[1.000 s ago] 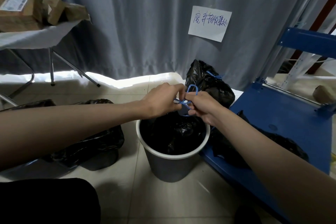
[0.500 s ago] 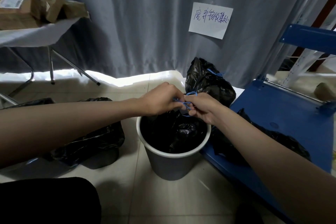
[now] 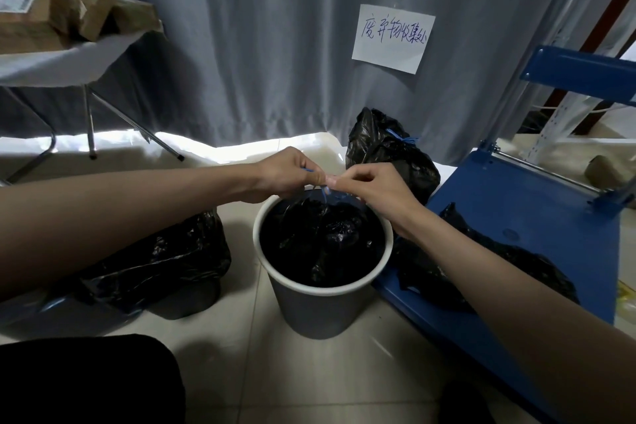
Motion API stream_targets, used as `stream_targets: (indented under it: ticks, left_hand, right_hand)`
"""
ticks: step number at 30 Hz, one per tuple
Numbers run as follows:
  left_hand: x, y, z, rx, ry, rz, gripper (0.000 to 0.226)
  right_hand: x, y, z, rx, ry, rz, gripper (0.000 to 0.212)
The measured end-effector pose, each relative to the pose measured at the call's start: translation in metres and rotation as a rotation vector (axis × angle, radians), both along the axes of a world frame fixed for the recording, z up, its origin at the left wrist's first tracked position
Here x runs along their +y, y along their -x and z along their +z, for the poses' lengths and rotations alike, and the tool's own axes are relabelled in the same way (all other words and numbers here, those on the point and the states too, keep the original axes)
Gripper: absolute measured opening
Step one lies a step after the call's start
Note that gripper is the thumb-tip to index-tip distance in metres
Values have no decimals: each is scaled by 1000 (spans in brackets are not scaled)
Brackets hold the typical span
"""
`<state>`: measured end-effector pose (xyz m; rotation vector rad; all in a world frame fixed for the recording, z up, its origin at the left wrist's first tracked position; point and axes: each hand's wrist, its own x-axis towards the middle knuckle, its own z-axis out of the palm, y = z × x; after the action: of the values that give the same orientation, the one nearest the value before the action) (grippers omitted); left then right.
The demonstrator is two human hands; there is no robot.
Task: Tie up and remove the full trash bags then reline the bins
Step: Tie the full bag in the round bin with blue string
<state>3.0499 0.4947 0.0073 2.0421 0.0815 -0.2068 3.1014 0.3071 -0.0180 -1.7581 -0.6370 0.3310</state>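
1. Two hands meet over the far rim of a white bin [image 3: 320,306] that stands on the tiled floor [image 3: 241,372].
2. The left hand [image 3: 289,172] and the right hand [image 3: 373,188] are together, fingertips almost touching; each has its fingers curled and pinching the blue drawstring [image 3: 324,192].
3. The drawstring runs down from the fingers into the black trash bag [image 3: 320,241], which sits crumpled inside the bin, below its rim.
4. Just beyond the right hand, a second black bag [image 3: 389,151] stands on the floor, its neck closed with a blue tie [image 3: 402,139].
5. Left of the bin, under the left forearm, a black bag [image 3: 161,262] lies slumped on the floor.
6. Right of the bin, more black plastic [image 3: 499,265] lies on the deck of a blue platform cart [image 3: 537,203], touching the bin's side.
7. At the far side hangs a grey curtain [image 3: 275,45] with a handwritten paper note [image 3: 392,38] fixed to it.
8. At far left, a table [image 3: 69,58] with a white cover bears brown cardboard parcels [image 3: 38,17].
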Motion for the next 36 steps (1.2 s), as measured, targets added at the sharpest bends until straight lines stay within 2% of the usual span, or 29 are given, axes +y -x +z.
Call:
stream_targets:
  ticks: [10,13,15,18,21,23,25,27,29,31,34,36]
  left_hand:
    - [2,-1,-2,25,44,72,28]
    - [7,-3,-1,-21,3,87,26]
    - [14,-5,-2,-41,-43,106,27]
    - [24,-11,-5,-42,-59,124,26]
    - [31,-16,-11,-45,-110,131,23]
    - [42,-16,-16,-56,-284,143,18]
    - [59,-17,-24,-44,-541,158,17]
    - [72,-12,-31,8,-689,143,19]
    - [76,-8,-37,79,-716,53,17]
    - [73,-6,-41,139,-690,-56,16]
    - [65,-5,-38,167,-655,-82,29]
    - [59,-7,-35,152,-662,-58,39]
  right_hand:
    - [11,10,-3,-207,154,-87,13]
    - [9,3,-2,-71,166,-99,31]
    - [6,-5,2,-5,98,-191,44]
    - [-1,-10,9,117,10,-247,32]
    - [-8,-7,4,193,60,-193,21]
    - [-19,-7,-3,174,151,-229,22]
    - [-35,-12,-9,161,258,-295,29]
    - [-53,-18,-12,98,445,-321,35]
    - [-66,-20,-17,48,610,-273,44]
    - [-70,-20,-24,21,660,-235,43]
    - [-61,-16,-31,-167,575,-244,23]
    - [-45,-10,-32,-275,505,-235,17]
